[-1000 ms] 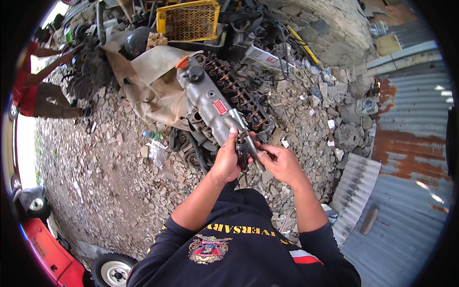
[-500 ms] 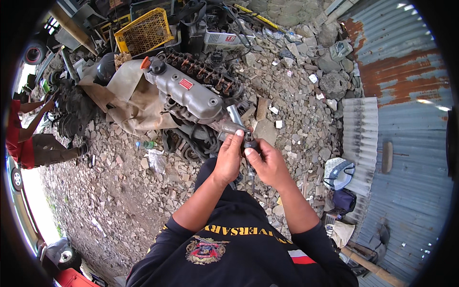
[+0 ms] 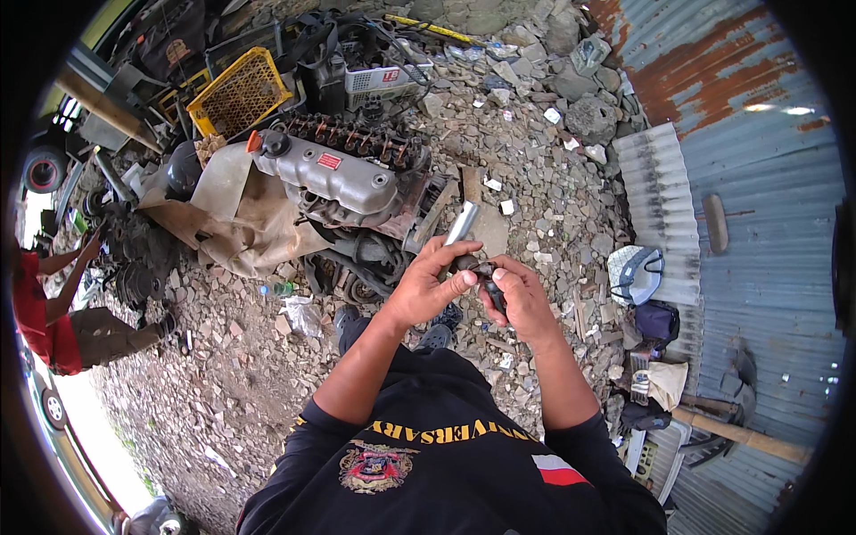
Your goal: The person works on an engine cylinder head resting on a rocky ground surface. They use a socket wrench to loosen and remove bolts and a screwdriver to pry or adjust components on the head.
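My left hand (image 3: 426, 287) is closed round a shiny silver metal tube (image 3: 462, 221), which sticks out above the fingers and leans to the right. Between both hands is a dark, greasy metal piece (image 3: 467, 263) whose kind I cannot make out; the left fingers and thumb pinch it. My right hand (image 3: 524, 301) grips a black, rounded part (image 3: 493, 294) with thumb and fingers, its upper end against the dark piece. Fingers hide much of both. Beyond my hands, an engine with a grey valve cover (image 3: 334, 174) lies on the ground, touched by neither hand.
Broken stone covers the ground (image 3: 553, 241). A brown sheet (image 3: 241, 218) lies beside the engine, with yellow (image 3: 239, 94) and white crates (image 3: 379, 78) behind. At right stands a corrugated metal wall (image 3: 758, 232), a cap (image 3: 635, 273) near it. Far left, a person in red (image 3: 53, 312) handles dark parts.
My hands have turned the held pieces; the silver tube now leans right instead of left. The left fingers have curled farther over. My view has shifted, and the engine appears farther left.
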Tool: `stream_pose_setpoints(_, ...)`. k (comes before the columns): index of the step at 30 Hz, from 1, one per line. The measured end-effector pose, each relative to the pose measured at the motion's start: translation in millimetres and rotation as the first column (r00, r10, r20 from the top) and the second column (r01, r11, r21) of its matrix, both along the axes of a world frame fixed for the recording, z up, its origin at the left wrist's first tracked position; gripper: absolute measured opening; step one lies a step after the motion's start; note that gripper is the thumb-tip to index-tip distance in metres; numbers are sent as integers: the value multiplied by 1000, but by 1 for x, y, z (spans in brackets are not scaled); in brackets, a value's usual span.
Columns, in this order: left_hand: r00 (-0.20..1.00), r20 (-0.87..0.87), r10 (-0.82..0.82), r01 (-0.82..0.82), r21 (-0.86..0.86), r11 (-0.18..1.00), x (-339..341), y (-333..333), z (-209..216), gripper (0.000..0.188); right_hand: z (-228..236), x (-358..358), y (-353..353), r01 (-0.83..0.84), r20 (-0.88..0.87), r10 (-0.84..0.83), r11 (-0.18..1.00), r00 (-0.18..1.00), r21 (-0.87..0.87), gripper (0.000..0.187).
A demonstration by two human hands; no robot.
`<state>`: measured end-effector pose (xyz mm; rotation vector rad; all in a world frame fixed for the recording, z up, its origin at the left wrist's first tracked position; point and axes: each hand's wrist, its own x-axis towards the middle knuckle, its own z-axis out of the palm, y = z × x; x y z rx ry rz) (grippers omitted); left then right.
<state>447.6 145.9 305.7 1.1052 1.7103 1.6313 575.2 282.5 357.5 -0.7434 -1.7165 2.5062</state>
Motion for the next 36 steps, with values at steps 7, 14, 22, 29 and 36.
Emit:
stream_pose_setpoints(7, 967, 224, -126, 107, 95, 990, -18, -39, -24, 40, 25, -31, -56, -72, 79, 68, 996, 994, 50, 32)
stream_pose_setpoints(14, 644, 669, -373, 236, 289, 928, -75, -100, 12, 31, 59, -67, -101, 22, 142, -97, 890, 985, 455, 37)
stream_pose_setpoints(22, 818, 287, -498, 475, 152, 867, -115, -135, 32, 18, 83, -92, -140, -42, 138, -112, 608, 984, 793, 43)
stream_pose_setpoints(29, 855, -293, -428, 451, 15, 892, -121, -144, 60, 20, 85, -83, -163, 119, -36, -174, 498, 984, 859, 52)
stream_pose_setpoints(36, 787, -429, -443, 455, -82, 887, -120, -152, 64, 23, 75, -71, -176, 206, -96, -219, 565, 971, 799, 54)
